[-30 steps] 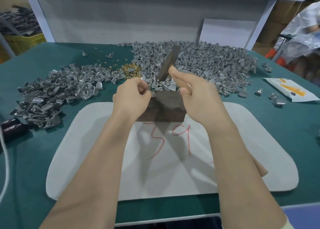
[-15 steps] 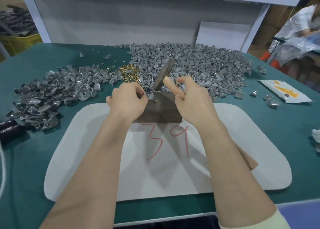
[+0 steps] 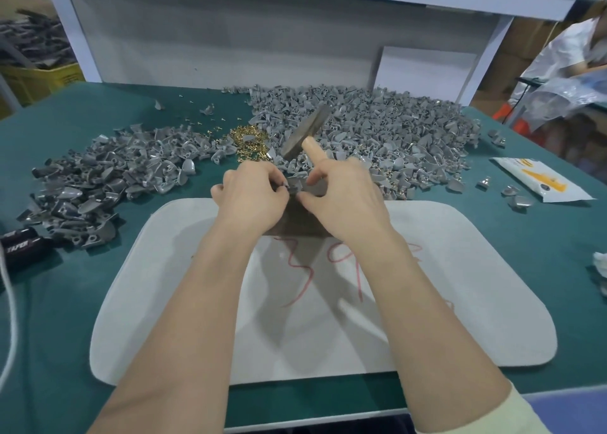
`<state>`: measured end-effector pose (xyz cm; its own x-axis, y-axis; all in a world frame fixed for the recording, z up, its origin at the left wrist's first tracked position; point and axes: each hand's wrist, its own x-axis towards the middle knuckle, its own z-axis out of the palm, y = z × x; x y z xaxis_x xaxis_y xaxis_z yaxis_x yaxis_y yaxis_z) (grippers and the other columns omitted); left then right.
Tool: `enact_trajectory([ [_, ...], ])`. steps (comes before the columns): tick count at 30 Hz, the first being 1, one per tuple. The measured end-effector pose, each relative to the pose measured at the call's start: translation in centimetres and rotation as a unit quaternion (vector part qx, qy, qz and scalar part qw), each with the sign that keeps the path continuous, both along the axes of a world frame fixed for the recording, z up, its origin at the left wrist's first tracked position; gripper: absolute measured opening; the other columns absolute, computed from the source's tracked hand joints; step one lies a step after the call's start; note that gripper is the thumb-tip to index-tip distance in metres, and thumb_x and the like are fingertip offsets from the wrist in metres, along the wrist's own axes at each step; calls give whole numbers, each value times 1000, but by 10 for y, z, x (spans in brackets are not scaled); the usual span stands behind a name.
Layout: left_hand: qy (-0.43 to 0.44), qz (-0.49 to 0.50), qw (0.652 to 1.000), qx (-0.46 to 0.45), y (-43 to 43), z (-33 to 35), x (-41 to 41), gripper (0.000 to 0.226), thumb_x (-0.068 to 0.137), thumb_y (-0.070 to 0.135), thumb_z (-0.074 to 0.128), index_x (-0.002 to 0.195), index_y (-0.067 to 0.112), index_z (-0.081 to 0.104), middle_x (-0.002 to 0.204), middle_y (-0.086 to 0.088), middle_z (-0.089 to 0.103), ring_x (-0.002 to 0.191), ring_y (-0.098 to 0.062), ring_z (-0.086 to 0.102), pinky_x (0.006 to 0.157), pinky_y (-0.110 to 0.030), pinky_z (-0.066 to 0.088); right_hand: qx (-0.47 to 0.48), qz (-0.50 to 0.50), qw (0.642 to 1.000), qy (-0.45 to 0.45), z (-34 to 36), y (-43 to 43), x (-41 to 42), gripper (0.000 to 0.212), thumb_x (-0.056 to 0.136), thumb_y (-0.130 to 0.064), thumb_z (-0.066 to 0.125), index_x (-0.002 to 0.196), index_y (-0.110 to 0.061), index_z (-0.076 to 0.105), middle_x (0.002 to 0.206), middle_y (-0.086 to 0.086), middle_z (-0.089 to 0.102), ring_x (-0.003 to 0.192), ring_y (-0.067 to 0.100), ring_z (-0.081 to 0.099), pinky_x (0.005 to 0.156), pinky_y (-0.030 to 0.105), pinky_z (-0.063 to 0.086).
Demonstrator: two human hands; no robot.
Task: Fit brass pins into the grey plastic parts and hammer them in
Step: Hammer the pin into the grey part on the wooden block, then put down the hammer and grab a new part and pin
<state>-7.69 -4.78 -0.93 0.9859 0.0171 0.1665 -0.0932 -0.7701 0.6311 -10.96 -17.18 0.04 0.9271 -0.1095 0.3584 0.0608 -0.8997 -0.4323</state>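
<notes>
Grey plastic part, mid-frame over the dark block, is pinched steady by the left hand; right hand grips the hammer, forefinger along it, apparently for control.

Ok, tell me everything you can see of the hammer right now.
The hammer shows only its head: a long, flat-sided bar of dull dark metal. It is tilted, top leaning away and right, over the near edge of the big pile of grey parts. Its lower end points toward the grey part that the left hand pinches. The right hand grips it, index finger laid against the head; the handle is hidden under that hand and forearm.
</notes>
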Motion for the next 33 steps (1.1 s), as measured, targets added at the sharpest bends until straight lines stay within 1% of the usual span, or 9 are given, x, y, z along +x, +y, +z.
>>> enact_trajectory([
  [5, -18, 6, 1000, 6, -1, -2, 0, 13, 88, 23, 57, 82, 34, 56, 105, 3, 65, 112, -27, 50, 88, -36, 30, -27, 0, 999, 26, -2, 7, 8, 28, 88, -31, 61, 116, -33, 59, 106, 9, 55, 94, 31, 58, 69, 30, 35],
  [10, -19, 11, 1000, 9, 0, -2, 0, 12, 89, 23, 56, 83, 34, 56, 106, 2, 65, 111, -28, 51, 89, -37, 31, -47, -8, 998, 43, -2, 8, 10, 28, 91, -25, 58, 118, -31, 56, 109, 10, 53, 82, 29, 50, 69, 31, 34],
  [12, -14, 9, 1000, 6, 0, -1, -1, 11, 88, 24, 57, 82, 33, 58, 104, 3, 65, 111, -28, 50, 89, -37, 30, -32, -1, 998, 49, 0, 4, 10, 19, 91, -26, 57, 110, -29, 59, 105, 10, 55, 79, 28, 49, 70, 32, 37],
  [15, -5, -1, 1000, 7, -3, 1, -2, 8, 85, 28, 59, 79, 34, 60, 96, 9, 64, 110, -26, 51, 85, -34, 27, 33, -3, 998, 60, 5, -9, 15, 6, 91, -27, 59, 92, -26, 65, 95, 8, 62, 86, 30, 58, 76, 34, 47],
  [20, -11, -24, 1000, -18, -4, 5, -6, 5, 84, 39, 62, 84, 35, 66, 84, 16, 62, 111, -19, 53, 86, -33, 27, 155, 26, 985, 69, 4, -21, 25, 29, 87, -23, 64, 60, -28, 56, 64, -7, 53, 72, 19, 54, 66, 27, 40],
  [24, -58, -53, 993, -89, -3, 10, -8, 13, 89, 34, 60, 101, 35, 66, 103, 14, 68, 112, -13, 57, 103, -37, 35, 228, 46, 971, 52, -1, -24, 24, 27, 86, -22, 66, 60, -26, 58, 63, -10, 53, 66, 12, 51, 64, 27, 38],
  [26, -76, -84, 986, -120, -5, 12, -10, 12, 91, 28, 59, 99, 33, 66, 100, 13, 67, 107, -12, 59, 102, -43, 39, 257, 61, 964, 34, 1, -25, 22, 25, 86, -21, 66, 62, -24, 60, 62, -8, 53, 65, 10, 48, 63, 24, 38],
  [29, -98, -108, 981, -127, -9, 14, -14, 10, 90, 24, 60, 86, 32, 62, 87, 17, 63, 97, -10, 60, 99, -43, 42, 261, 89, 961, 12, 8, -24, 17, 18, 87, -17, 64, 69, -20, 63, 62, -9, 52, 60, -2, 47, 54, 8, 34],
  [33, -114, -116, 975, -150, -9, 15, -13, 10, 89, 18, 61, 83, 26, 63, 82, 15, 63, 89, -8, 61, 96, -38, 45, 281, 107, 954, 7, 14, -20, 11, 17, 88, -12, 63, 72, -16, 64, 47, -16, 46, 44, -8, 42, 49, 8, 32],
])
